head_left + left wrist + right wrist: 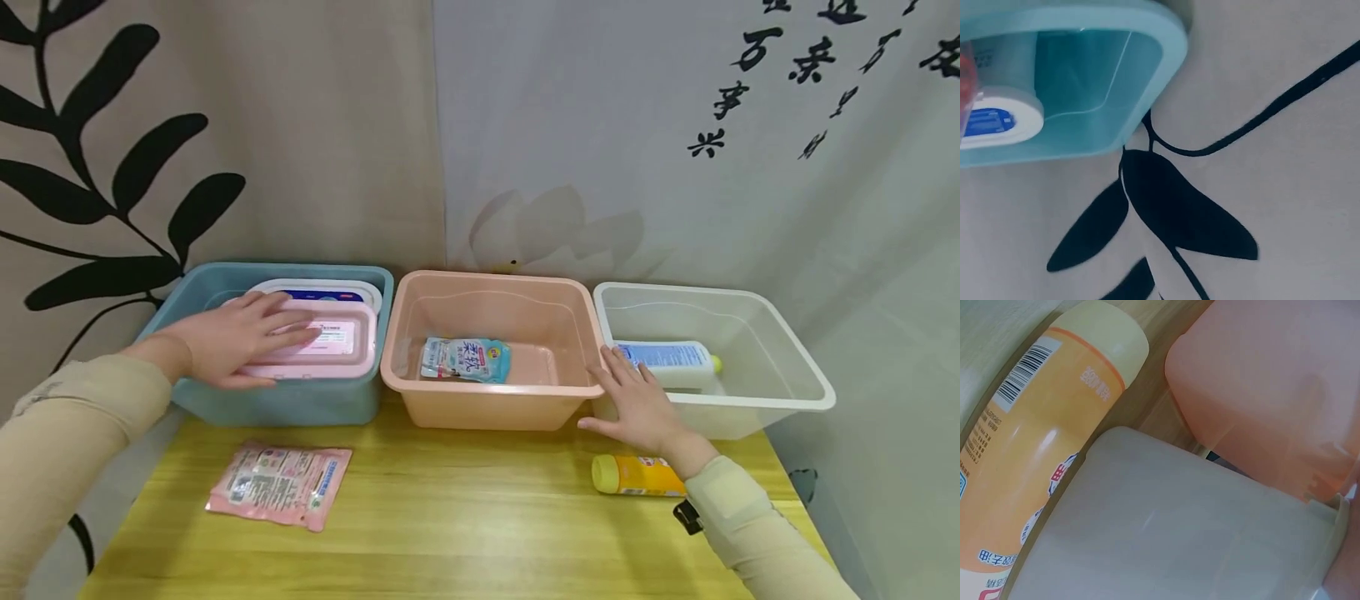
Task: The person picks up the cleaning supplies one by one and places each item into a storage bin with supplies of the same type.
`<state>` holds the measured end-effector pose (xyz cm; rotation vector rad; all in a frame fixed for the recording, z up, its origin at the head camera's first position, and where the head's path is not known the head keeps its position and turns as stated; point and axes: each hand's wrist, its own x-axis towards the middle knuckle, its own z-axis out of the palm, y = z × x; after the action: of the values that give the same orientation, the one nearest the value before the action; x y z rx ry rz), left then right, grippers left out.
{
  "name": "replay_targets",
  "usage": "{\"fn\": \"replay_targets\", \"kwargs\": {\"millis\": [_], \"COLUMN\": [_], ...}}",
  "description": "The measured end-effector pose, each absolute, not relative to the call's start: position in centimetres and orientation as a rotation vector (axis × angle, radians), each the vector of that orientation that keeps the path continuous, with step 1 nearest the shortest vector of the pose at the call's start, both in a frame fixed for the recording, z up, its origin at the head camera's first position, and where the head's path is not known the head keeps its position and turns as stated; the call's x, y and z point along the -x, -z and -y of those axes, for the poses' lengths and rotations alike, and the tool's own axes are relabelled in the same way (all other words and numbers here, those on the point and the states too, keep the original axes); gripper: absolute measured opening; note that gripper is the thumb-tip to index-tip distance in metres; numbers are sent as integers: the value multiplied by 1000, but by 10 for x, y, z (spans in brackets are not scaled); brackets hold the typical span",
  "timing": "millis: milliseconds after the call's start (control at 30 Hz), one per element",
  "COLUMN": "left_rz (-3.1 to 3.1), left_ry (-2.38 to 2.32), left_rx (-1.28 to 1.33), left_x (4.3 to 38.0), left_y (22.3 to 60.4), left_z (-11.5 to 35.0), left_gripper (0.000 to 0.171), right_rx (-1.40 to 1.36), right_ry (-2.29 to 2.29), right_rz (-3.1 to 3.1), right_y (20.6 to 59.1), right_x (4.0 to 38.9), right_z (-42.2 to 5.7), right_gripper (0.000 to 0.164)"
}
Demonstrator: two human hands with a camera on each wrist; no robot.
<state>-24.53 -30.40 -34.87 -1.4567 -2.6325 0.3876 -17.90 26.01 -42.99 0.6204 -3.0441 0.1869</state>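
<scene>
Resting my left hand [243,337], fingers spread, on pink pack [341,357] in blue bin [300,406], ten o'clock; I'm judging it light, slick, best gripped by sides. Right hand [637,408] resting splayed, one o'clock.

Looks like a corner of a home. Has a wooden table [465,525] set close to hanging cloth [322,133] with big black leaves [206,212] and black writing [812,60] on it. Also has everyday house things: a blue tub [270,408], a peach tub [487,412], a white tub [780,400] and an orange bottle [648,477]. Hard to tell which room.
</scene>
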Motion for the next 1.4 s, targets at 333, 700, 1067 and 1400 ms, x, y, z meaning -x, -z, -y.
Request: {"fn": "replay_targets", "kwargs": {"millis": [333, 700, 1067, 1400], "left_rz": [2576, 2626, 2604, 2602], "left_ry": [-226, -179, -307, -126], "left_rx": [1514, 1501, 1397, 1053], "left_x": [264, 259, 258, 237], "left_y": [374, 390, 400, 415], "left_z": [310, 321, 324, 317], "left_gripper": [77, 73, 55, 60], "right_rx": [-626, -634, -620, -625], "right_ry": [-190, -178, -160, -163], "right_rz": [3010, 2991, 3003, 3016], "right_y": [431, 431, 432, 431], "right_x": [176, 177, 178, 178], "right_z": [-259, -257, -258, -259], "right_gripper": [85, 85, 84, 85]}}
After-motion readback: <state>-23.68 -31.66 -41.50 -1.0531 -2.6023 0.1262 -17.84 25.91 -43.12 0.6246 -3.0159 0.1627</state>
